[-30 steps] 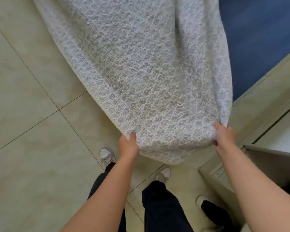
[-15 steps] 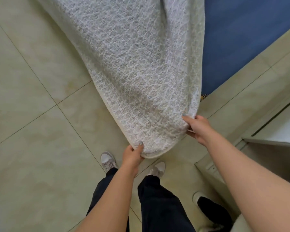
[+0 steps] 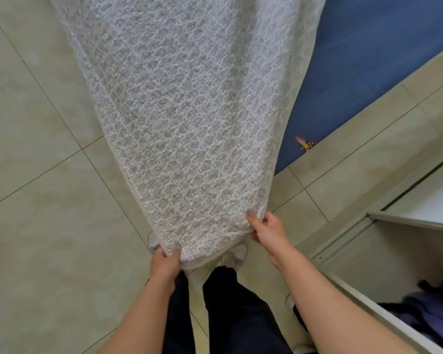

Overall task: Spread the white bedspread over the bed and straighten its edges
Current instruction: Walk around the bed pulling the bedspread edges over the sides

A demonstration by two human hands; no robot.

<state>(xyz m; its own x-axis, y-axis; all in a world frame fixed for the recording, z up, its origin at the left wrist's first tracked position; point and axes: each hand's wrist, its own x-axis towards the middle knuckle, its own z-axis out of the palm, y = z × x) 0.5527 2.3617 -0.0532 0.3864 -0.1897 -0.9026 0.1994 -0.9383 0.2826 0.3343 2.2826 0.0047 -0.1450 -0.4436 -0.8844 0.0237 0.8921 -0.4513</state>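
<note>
The white bedspread (image 3: 189,111), a textured knit with a honeycomb pattern, hangs stretched from the top of the view down toward me over the tiled floor. My left hand (image 3: 165,263) pinches its near edge at the lower left corner. My right hand (image 3: 267,229) grips the same edge further right, thumb on top of the fabric. The blue bed surface (image 3: 374,60) shows bare at the upper right, beside the bedspread.
Beige floor tiles (image 3: 44,200) lie to the left and below. A small bee-shaped figure (image 3: 306,144) sits at the blue surface's edge. An open cabinet (image 3: 394,246) with dark clothes (image 3: 430,310) stands at the right. My legs and white shoes are under the bedspread's edge.
The bedspread has narrowed and swung left, baring more of the blue surface. Both hands moved lower and closer together, still holding the near edge.
</note>
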